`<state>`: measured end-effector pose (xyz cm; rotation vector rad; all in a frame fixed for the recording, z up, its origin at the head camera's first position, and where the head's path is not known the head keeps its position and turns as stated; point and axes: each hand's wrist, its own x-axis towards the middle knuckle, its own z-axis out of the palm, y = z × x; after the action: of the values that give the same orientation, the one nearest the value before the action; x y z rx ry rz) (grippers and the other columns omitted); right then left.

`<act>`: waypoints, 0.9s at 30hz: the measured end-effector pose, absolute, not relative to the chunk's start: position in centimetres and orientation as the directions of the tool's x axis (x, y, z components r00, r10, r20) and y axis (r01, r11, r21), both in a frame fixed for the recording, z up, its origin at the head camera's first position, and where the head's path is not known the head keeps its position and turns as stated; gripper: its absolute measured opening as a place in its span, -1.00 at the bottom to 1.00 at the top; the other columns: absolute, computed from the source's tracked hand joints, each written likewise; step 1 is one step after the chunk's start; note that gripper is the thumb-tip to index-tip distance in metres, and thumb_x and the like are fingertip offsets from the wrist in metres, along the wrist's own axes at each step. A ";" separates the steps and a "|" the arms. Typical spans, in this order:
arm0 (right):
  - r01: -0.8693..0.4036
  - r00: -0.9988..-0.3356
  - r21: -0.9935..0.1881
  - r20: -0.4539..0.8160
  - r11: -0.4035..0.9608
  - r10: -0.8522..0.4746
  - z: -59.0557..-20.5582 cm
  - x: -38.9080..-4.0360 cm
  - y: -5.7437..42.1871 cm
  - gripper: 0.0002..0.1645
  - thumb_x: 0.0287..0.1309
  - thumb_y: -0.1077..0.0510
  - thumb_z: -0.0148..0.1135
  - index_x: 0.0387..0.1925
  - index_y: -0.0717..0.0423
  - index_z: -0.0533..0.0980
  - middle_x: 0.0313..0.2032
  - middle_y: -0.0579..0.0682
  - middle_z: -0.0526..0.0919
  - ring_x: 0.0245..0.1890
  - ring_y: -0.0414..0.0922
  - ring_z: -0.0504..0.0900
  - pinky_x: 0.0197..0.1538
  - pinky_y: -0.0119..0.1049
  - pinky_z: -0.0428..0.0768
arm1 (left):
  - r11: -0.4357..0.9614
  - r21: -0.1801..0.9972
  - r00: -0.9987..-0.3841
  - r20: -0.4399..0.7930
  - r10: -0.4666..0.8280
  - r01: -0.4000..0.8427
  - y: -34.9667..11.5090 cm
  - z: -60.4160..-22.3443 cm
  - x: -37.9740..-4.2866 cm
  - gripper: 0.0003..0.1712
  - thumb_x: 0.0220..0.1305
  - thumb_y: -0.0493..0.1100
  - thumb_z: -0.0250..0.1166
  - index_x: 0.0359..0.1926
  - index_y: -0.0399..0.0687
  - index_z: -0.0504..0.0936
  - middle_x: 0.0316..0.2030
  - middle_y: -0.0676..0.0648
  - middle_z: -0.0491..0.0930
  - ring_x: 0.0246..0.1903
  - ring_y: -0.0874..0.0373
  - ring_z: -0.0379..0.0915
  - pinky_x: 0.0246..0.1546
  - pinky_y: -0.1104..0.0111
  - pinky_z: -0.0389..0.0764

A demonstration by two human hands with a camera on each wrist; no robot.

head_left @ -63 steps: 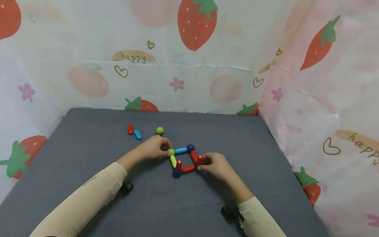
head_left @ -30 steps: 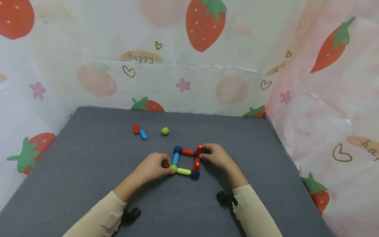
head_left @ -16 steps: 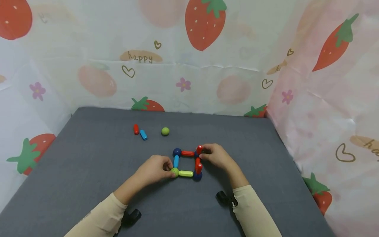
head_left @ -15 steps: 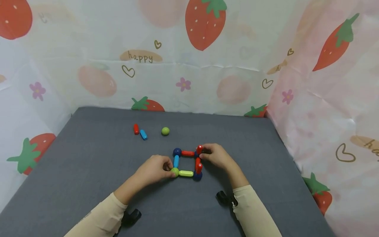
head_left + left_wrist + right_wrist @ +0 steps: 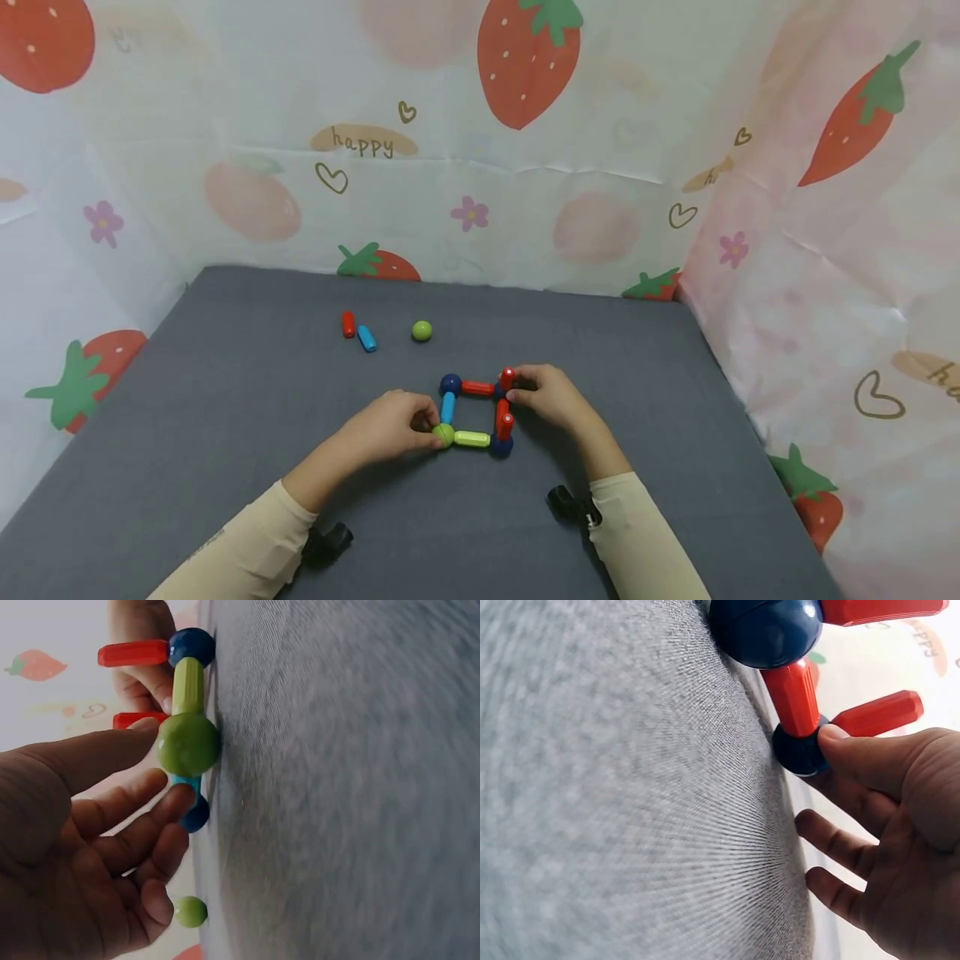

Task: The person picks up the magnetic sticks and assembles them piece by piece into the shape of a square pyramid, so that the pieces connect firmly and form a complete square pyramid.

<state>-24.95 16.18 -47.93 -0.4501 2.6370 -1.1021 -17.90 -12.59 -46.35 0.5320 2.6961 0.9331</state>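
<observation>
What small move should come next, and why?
Probably ease the left grip off the glossy green corner ball and reach for the loose, short light-blue rod: both glossy dark blue balls on the right carry upright red rods, while the green corner ball and the far-left dark blue ball carry none, so another upright seems wanted.

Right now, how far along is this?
Looks done: a square frame, with two red sticks standing on its right corners. In hand: the left grip holds a green corner ball, the right grip a blue corner ball. Perhaps remaining: the left corners lack standing sticks, and a red stick, blue stick and green ball lie loose.
</observation>
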 end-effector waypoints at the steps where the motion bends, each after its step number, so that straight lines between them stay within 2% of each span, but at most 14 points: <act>1: -0.186 -0.922 -0.720 -0.107 0.669 -0.372 -47.9 -24.9 16.2 -0.63 0.31 0.10 0.38 0.14 -0.13 0.67 0.08 -0.12 0.72 0.19 -0.07 0.61 0.26 -0.03 0.52 | 0.723 0.635 -0.899 -0.099 0.426 0.273 -12.8 -46.2 -18.0 -0.80 0.18 0.01 0.54 -0.25 0.14 0.71 -0.31 0.21 0.68 -0.25 0.27 0.51 -0.13 0.25 0.57; 7: -0.200 -0.923 -0.711 -0.093 0.674 -0.373 -47.9 -25.0 16.1 -0.63 0.31 0.11 0.39 0.14 -0.11 0.68 0.06 -0.10 0.73 0.16 -0.06 0.62 0.25 -0.02 0.53 | 0.688 0.602 -0.847 -0.037 0.530 0.405 -14.7 -45.2 -19.4 -0.76 0.25 -0.06 0.50 -0.09 0.07 0.74 -0.15 0.11 0.70 -0.06 0.15 0.53 0.00 0.17 0.57; 12: -0.185 -0.926 -0.714 -0.103 0.675 -0.364 -47.9 -25.0 16.3 -0.63 0.31 0.10 0.38 0.14 -0.12 0.68 0.07 -0.11 0.73 0.16 -0.07 0.62 0.25 -0.03 0.53 | 0.674 0.545 -0.807 0.009 0.590 0.499 -16.9 -44.1 -21.9 -0.73 0.29 -0.11 0.46 0.00 0.03 0.73 -0.05 0.03 0.70 0.02 0.08 0.49 0.08 0.09 0.56; 18: -0.164 -0.929 -0.724 -0.114 0.670 -0.352 -47.8 -25.1 16.5 -0.63 0.31 0.09 0.39 0.13 -0.14 0.68 0.08 -0.11 0.72 0.16 -0.07 0.62 0.25 -0.03 0.53 | 0.703 0.509 -0.835 0.059 0.547 0.497 -19.8 -43.5 -25.9 -0.66 0.29 -0.16 0.47 0.07 -0.03 0.73 0.00 0.01 0.70 0.05 0.03 0.47 0.08 0.05 0.55; 24: -0.180 -0.925 -0.729 -0.103 0.661 -0.365 -48.0 -25.3 16.5 -0.64 0.30 0.10 0.39 0.12 -0.05 0.68 0.02 -0.09 0.74 0.09 -0.08 0.63 0.23 -0.03 0.54 | 0.766 0.412 -0.856 0.070 0.513 0.493 -22.4 -44.0 -29.4 -0.63 0.30 -0.25 0.43 0.13 -0.12 0.70 0.07 -0.14 0.68 0.19 -0.20 0.37 0.22 -0.17 0.34; 27: -0.183 -0.922 -0.733 -0.102 0.655 -0.372 -48.1 -25.3 16.5 -0.64 0.29 0.10 0.40 0.11 -0.03 0.68 0.01 -0.08 0.74 0.08 -0.07 0.63 0.23 -0.02 0.54 | 0.791 0.398 -0.871 0.045 0.489 0.464 -23.3 -44.6 -30.5 -0.58 0.28 -0.28 0.42 0.17 -0.12 0.68 0.13 -0.19 0.63 0.24 -0.28 0.30 0.23 -0.25 0.27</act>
<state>-25.29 16.54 -48.12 -0.4495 2.6299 -1.1254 -30.55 -23.34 -44.65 0.7768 2.9157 0.6237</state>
